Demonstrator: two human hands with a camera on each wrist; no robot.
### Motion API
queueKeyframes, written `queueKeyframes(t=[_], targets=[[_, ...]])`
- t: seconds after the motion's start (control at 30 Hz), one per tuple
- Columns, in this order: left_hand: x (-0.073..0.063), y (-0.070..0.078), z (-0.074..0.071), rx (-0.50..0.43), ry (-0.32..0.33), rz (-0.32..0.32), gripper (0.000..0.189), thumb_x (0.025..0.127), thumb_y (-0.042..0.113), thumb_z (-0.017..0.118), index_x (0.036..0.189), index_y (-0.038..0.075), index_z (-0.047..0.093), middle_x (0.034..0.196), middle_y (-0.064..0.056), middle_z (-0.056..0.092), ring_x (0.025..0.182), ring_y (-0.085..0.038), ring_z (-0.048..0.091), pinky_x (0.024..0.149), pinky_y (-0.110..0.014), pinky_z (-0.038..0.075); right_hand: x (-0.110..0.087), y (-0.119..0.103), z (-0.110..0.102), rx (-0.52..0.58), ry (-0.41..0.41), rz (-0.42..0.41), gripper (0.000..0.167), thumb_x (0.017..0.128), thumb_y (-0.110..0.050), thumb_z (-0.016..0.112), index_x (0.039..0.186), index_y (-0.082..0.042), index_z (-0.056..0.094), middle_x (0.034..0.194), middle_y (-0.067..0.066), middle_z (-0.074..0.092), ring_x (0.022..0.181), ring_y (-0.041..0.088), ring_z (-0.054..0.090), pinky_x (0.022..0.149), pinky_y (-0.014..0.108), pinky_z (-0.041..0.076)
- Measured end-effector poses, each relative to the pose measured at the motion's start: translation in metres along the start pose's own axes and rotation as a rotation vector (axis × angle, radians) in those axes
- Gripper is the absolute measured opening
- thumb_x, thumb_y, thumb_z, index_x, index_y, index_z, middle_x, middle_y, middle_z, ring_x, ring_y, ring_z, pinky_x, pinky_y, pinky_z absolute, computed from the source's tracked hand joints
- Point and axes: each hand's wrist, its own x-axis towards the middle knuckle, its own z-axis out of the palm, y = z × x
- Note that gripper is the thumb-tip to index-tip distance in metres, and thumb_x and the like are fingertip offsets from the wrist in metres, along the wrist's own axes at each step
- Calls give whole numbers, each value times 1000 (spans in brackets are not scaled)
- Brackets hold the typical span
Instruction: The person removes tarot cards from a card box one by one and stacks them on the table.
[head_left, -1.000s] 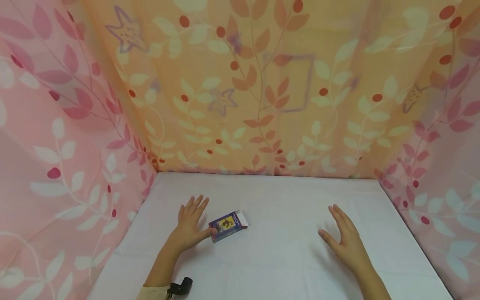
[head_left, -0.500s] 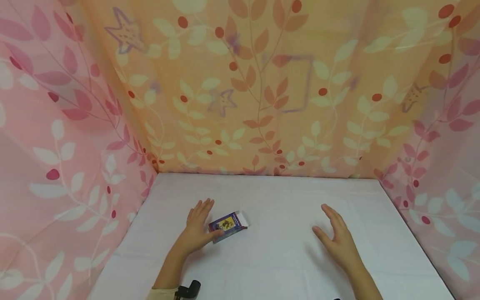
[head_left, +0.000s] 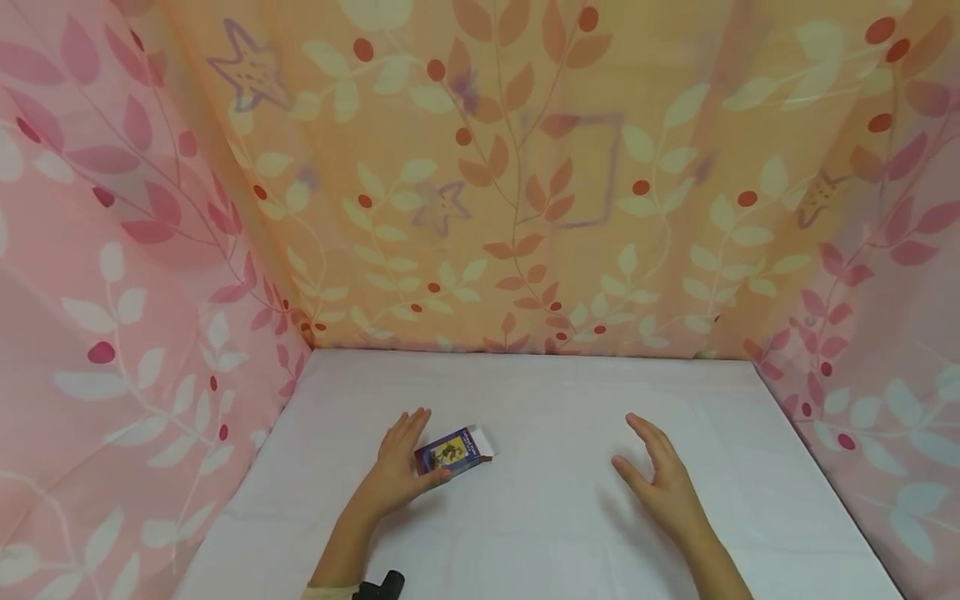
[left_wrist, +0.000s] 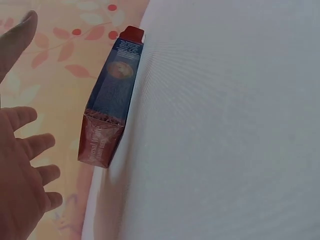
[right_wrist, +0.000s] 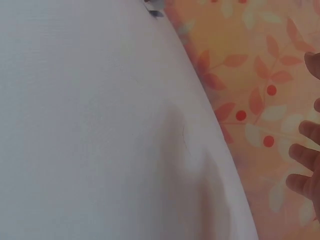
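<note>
A small dark blue card box with a yellow picture lies on the white table, left of the middle. Its right end is open, with a white flap sticking out. My left hand is just left of it, fingers spread and thumb overlapping the box's near edge in the head view. In the left wrist view a gap shows between the left hand and the box, whose red end faces the camera. My right hand hovers over the table on the right, fingers extended, holding nothing. Only its fingertips show in the right wrist view.
The white-covered table spreads under both hands. An orange leaf-patterned curtain hangs along its back edge, and pink curtains stand at both sides. A black device is strapped at the left wrist.
My left hand has moved slightly right, closer over the box. The right hand has drifted left toward the middle. The box lies where it was; the head view has shifted a little.
</note>
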Motion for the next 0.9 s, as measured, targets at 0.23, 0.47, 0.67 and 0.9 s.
queueKeyframes(t=[0.23,0.47,0.67,0.9], targets=[[-3,-7,4,-59,-10,-44,110,74,58,85,162,23,29,169,-2,27,158,-33,14,123,-67,17,0,-6,6,16,-12,-5,71,93,-25,77,155,-30,43,156,1,46,142,29,44,110,8,26],[-2,-15,10,-152,-16,-78,110,73,54,88,161,18,31,166,-10,31,154,-37,24,121,-65,25,3,-15,12,28,-14,-32,69,93,-24,77,154,-28,44,154,2,48,140,30,46,110,11,29],[-3,-22,16,-168,-14,-94,112,69,49,92,159,14,35,160,-18,38,148,-41,34,121,-63,29,6,-22,22,44,-22,-50,67,93,-26,77,152,-29,46,152,-1,49,140,26,47,109,4,23],[-5,-25,19,-130,-10,-128,107,67,43,94,155,14,41,157,-13,44,146,-35,39,122,-56,31,12,-33,34,43,-29,-57,65,93,-29,77,151,-30,48,151,-3,50,139,23,49,114,40,42]])
